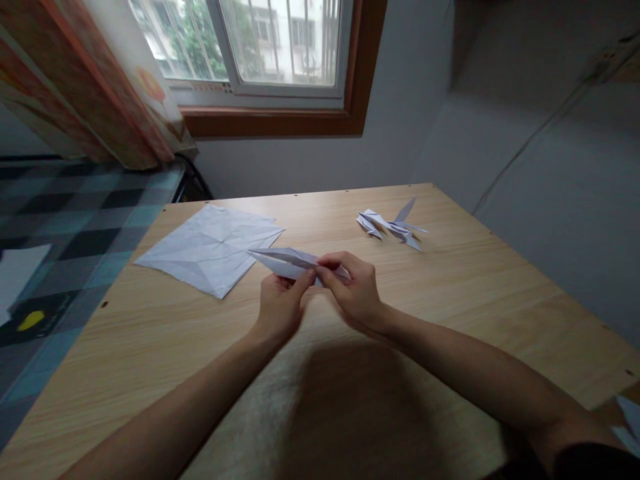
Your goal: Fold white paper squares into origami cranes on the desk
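Both hands meet above the middle of the wooden table (pixel 450 293). Between them is a narrow folded piece of white paper (pixel 280 260), its pointed end sticking out to the left. My left hand (pixel 280 307) pinches it from below with thumb and fingers closed. My right hand (pixel 355 290) grips its right end, fingers curled over the fold. A creased, unfolded white sheet (pixel 210 247) lies flat on the table just left of the hands. A finished folded paper figure (pixel 393 227) with pointed wings rests farther back on the right.
A window (pixel 270 47) with a brown frame and a patterned curtain (pixel 110 87) is behind the table. A checked bedcover (pixel 65 227) lies to the left, with a white paper (pixel 17 270) on it. A grey wall (pixel 550 167) runs along the table's right edge.
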Available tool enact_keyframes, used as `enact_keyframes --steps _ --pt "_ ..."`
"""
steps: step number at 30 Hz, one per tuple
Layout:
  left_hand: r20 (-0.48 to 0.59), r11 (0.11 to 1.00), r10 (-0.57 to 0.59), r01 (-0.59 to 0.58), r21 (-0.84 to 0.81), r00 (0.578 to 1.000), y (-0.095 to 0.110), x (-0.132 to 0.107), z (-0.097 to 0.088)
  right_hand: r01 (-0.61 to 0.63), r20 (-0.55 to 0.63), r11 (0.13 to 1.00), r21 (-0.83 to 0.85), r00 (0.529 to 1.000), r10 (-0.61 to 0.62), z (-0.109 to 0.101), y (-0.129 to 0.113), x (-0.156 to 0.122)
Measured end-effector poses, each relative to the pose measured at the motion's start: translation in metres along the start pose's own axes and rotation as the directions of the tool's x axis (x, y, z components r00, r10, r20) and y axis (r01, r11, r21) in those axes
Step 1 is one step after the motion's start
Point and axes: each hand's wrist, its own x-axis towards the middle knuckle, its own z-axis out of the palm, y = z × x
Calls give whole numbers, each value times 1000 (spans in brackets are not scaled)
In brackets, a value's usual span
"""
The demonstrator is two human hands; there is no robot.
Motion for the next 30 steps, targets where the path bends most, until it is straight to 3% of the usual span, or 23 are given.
enact_keyframes --steps 3,5,10,12,15,18,23,26,30 --pt "-6 1000 6 -6 -4 1000 1 1 0 -232 4 970 69 973 233 1 0 5" --pt "6 1000 12 -12 0 1000 2 2 -1 -324 17 939 113 946 324 0 3 8" --pt "72 999 -30 32 -28 997 1 5 -4 -482 275 798 362 873 402 1 17 11" --pt "52 996 -44 48 -77 998 -1 6 -5 -527 302 729 436 849 433 2 20 10" --pt "2 992 -35 35 -119 999 -1 6 -6 -524 275 684 508 851 447 4 22 9" --pt "5 992 -10 10 -129 1000 0 5 -5 -483 297 707 517 875 382 3 22 8" --pt "56 997 37 -34 -67 998 -1 5 -7 -540 427 671 508 834 349 -3 25 6" --pt "61 998 56 -55 -6 997 -4 6 -11 -522 388 679 517 849 358 -6 30 4" --pt "156 999 29 -23 -36 987 -2 5 -13 -512 352 675 531 858 374 -8 33 3"
